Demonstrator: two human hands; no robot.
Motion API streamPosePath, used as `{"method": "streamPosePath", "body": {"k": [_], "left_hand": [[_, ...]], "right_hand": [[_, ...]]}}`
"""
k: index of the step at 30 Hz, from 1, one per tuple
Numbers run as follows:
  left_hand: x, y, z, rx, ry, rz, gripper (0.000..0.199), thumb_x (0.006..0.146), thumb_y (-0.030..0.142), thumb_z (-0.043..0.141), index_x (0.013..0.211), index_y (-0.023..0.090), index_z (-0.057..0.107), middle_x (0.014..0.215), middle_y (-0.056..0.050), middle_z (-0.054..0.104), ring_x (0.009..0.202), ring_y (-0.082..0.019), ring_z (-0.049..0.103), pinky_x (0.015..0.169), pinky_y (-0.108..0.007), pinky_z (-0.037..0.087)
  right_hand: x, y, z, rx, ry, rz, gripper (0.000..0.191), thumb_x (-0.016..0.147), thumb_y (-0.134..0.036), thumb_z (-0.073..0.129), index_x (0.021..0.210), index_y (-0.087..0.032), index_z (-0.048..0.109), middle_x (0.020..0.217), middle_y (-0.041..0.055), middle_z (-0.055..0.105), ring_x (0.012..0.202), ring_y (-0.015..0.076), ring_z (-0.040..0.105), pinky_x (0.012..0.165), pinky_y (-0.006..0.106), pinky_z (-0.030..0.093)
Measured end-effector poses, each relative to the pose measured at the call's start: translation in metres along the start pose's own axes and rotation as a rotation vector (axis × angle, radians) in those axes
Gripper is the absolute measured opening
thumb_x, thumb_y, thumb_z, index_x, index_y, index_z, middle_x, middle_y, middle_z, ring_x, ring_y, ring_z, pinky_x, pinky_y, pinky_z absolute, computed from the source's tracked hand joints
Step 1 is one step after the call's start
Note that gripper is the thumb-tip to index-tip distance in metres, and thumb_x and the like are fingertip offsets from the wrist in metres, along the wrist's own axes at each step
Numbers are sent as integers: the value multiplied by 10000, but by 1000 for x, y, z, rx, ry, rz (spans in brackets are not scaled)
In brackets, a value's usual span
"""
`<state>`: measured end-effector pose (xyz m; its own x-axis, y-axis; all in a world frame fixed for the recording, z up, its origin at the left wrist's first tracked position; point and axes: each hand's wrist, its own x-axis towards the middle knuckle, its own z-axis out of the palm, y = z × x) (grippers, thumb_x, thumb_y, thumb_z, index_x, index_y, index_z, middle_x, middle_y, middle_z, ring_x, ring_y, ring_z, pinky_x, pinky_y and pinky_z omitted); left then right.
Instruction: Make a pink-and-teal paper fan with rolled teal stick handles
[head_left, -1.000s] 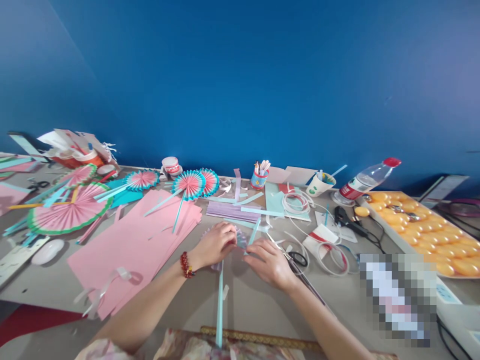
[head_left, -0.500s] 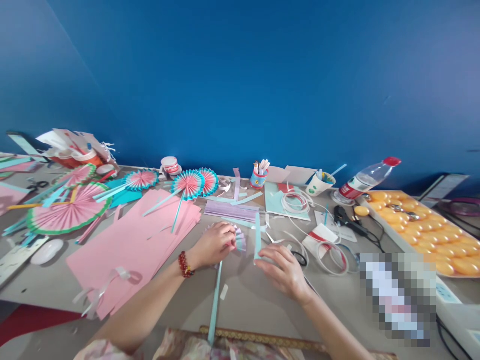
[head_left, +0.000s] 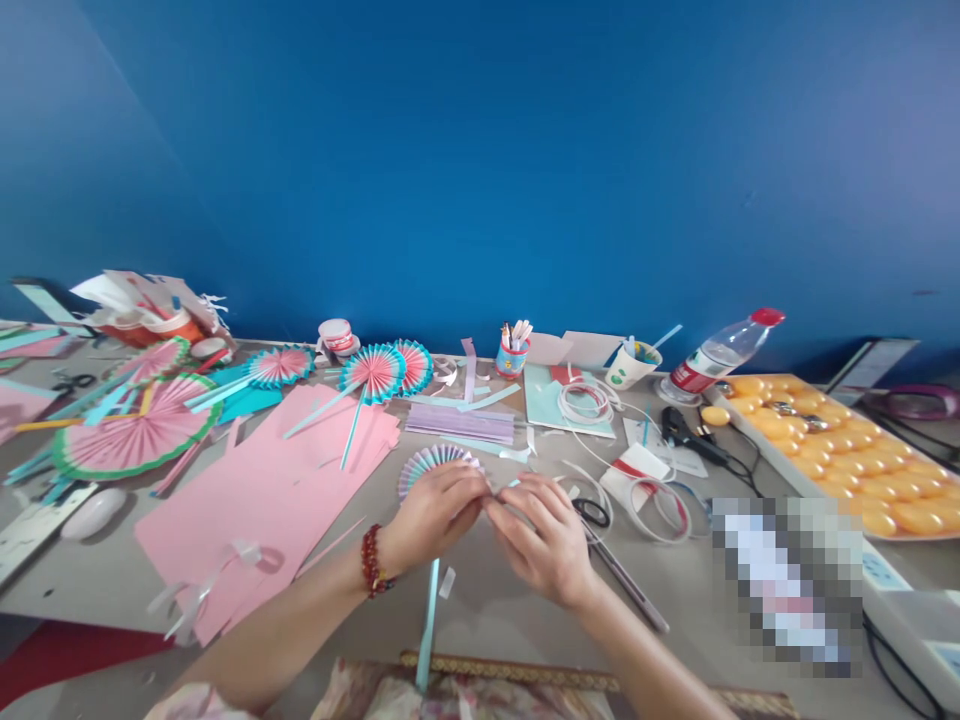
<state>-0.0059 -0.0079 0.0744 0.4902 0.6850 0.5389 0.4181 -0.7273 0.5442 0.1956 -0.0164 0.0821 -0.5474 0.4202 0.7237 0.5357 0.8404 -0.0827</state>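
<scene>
My left hand [head_left: 442, 508] and my right hand [head_left: 544, 535] meet at the fingertips over the near middle of the table. Both hands have their fingers bent and pressed together. A bit of light blue paper [head_left: 514, 483] shows at my right fingertips; what my left fingers pinch is too small to make out. Just behind my left hand lies a purple and light blue pleated paper rosette [head_left: 429, 466], partly covered by that hand. A light blue paper stick [head_left: 428, 625] runs from under my left hand toward the table's front edge.
Pink sheets [head_left: 247, 500] lie left, with finished paper fans [head_left: 142, 430] beyond. Purple strips [head_left: 459, 423] lie ahead. At the right are a tape roll [head_left: 660, 508], scissors [head_left: 626, 580], a glue gun [head_left: 694, 437], a bottle [head_left: 712, 362] and a tray of yellow balls [head_left: 840, 450].
My right hand has moved left to meet my left hand, and the light blue strip beside it no longer stands upright. My left hand has shifted right, baring more of the rosette.
</scene>
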Motion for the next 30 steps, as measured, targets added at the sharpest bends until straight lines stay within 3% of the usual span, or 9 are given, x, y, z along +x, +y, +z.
{"method": "streamPosePath", "body": {"k": [3, 5, 8, 11, 16, 20, 24, 27, 30], "left_hand": [[0, 2, -4, -97, 98, -82, 173, 919, 116, 448, 984, 208, 580, 954, -66, 683, 937, -186, 632, 853, -328, 507], [0, 3, -6, -172, 141, -174, 179, 924, 137, 452, 995, 208, 600, 965, -60, 688, 923, -177, 638, 823, -305, 511], [1, 4, -8, -331, 133, -318, 165, 949, 232, 477, 994, 197, 632, 944, -52, 685, 831, -160, 645, 740, -271, 520], [2, 5, -7, -507, 106, -412, 207, 954, 340, 517, 961, 177, 644, 904, -54, 667, 771, -155, 636, 693, -263, 525], [3, 5, -8, -716, 21, -460, 287, 910, 416, 590, 1026, 159, 643, 928, -71, 659, 831, -177, 644, 754, -292, 538], [8, 0, -12, -510, 21, -420, 258, 927, 406, 579, 914, 167, 679, 921, -70, 686, 854, -182, 647, 751, -279, 530], [11, -4, -14, -287, 41, -340, 306, 965, 370, 532, 800, 179, 707, 940, -77, 725, 950, -208, 667, 849, -313, 524], [5, -7, -12, -167, 2, -306, 245, 971, 360, 526, 1014, 208, 714, 1070, -74, 725, 1017, -212, 670, 910, -332, 523], [-10, -13, -15, -70, -43, -309, 469, 972, 372, 520, 1416, 231, 461, 1204, -94, 683, 1029, -213, 673, 888, -354, 548]], "right_hand": [[2, 2, -2, 106, 22, 55, 531, 886, -126, 550, 1401, -245, 499, 1032, 80, 687, 957, 225, 631, 945, 436, 485], [5, 5, -6, 161, 46, 162, 554, 919, -135, 512, 1452, -266, 428, 1086, 88, 681, 987, 228, 638, 928, 426, 496], [10, 8, -11, 252, -29, 320, 345, 963, -199, 487, 1292, -266, 567, 1075, 75, 703, 1009, 224, 653, 874, 357, 515], [11, 10, -12, 335, -133, 416, 165, 973, -269, 506, 1053, -251, 649, 954, 39, 726, 884, 192, 684, 764, 274, 515], [9, 8, -12, 329, -202, 526, 181, 972, -312, 511, 874, -231, 639, 790, 14, 700, 695, 160, 652, 625, 239, 458], [7, 7, -8, 327, -288, 565, 211, 955, -332, 524, 793, -232, 615, 683, -11, 652, 620, 149, 604, 588, 239, 420], [7, 10, -4, 371, -360, 656, 178, 916, -310, 550, 772, -230, 617, 709, -14, 672, 614, 141, 598, 583, 231, 421], [9, 16, -2, 457, -399, 728, 183, 893, -311, 571, 746, -224, 637, 704, -17, 690, 600, 136, 597, 564, 225, 417], [6, 22, 1, 515, -431, 802, 207, 868, -331, 601, 706, -215, 656, 654, -25, 691, 583, 133, 590, 563, 225, 409]]}}
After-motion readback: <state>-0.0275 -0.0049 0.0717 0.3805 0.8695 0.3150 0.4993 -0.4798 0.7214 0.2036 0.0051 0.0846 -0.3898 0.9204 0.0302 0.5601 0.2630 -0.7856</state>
